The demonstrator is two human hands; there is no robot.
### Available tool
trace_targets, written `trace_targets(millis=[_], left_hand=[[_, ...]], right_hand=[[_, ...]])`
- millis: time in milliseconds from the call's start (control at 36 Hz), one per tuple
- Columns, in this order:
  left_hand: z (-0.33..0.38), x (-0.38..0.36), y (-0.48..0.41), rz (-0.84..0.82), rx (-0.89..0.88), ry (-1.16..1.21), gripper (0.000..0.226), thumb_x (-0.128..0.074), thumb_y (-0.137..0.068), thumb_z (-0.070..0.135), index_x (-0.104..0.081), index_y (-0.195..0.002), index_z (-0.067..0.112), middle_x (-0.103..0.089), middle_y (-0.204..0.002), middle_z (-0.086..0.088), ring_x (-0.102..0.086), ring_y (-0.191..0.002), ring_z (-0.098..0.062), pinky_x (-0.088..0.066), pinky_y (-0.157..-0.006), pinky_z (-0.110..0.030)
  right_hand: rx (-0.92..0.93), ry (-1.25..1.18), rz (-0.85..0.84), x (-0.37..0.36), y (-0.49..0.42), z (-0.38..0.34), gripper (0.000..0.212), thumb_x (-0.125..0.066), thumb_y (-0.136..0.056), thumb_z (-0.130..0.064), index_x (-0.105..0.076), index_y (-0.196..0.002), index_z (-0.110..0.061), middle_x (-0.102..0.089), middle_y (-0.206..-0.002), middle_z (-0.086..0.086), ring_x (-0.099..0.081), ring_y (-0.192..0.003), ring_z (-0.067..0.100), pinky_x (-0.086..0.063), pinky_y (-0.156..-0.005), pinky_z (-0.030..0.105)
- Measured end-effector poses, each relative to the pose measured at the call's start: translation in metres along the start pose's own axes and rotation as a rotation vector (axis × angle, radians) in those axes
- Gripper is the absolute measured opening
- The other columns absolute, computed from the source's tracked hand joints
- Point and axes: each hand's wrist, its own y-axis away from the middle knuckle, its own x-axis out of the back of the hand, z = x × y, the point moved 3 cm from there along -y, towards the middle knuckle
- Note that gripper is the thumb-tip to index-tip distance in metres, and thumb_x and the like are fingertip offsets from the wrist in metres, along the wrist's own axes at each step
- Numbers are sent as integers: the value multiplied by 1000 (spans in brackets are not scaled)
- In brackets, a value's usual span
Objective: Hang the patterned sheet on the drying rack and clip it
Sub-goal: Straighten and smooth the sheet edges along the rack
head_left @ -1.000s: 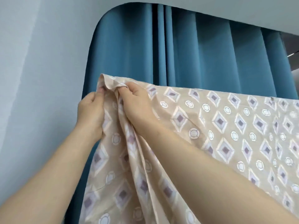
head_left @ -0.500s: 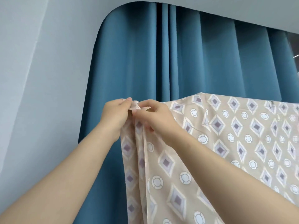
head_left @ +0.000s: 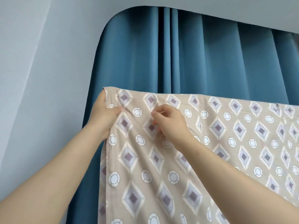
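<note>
I am seeing the patterned sheet (head_left: 210, 159) hanging flat, its top edge running from the upper left corner toward 3 o'clock, and the cloth is filling the lower right part of the view. My left hand (head_left: 103, 117) is closing on the top left corner of the sheet, thumb in front and fingers going behind the edge. My right hand (head_left: 171, 123) is lying at 3 o'clock from the left one, near it, and its fingertips are pinching a small fold of the cloth just under the top edge. Behind the sheet a blue curtain (head_left: 194, 54) is hanging in folds, and a pale grey wall (head_left: 40, 62) is standing at 9 o'clock. The bar carrying the sheet is hidden under the cloth.
</note>
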Motion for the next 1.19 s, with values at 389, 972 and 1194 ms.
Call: trace_targets(millis=[389,972,1194], left_hand=[[8,69,-7,463,-117,-107,58,-34,-79,-9,-52,-123,25,-59,-110,4,-58,-94,-12,-47,-88,-24],[-28,-9,20,299,-191,-642,70,-66,-77,18,-30,-137,15,-23,-146,-7,-29,-133,-25,-24,-105,-40],[-34,-105,53,-482,119,-229,49,-45,-92,47,-35,-137,33,-42,-138,8,-42,-129,-15,-33,-99,-28]], right_hand=[[17,61,-63,-27,-4,2,18,-51,-87,-19,-55,-69,-24,-67,-61,-9,-49,-45,3,-35,-42,19],[44,131,33,2,0,5,18,-50,-88,-21,-56,-72,-28,-61,-71,-7,-56,-69,15,-46,-66,29],[-1,130,143,39,13,21,22,-52,-86,-14,-58,-68,-25,-60,-66,-5,-57,-67,17,-50,-70,35]])
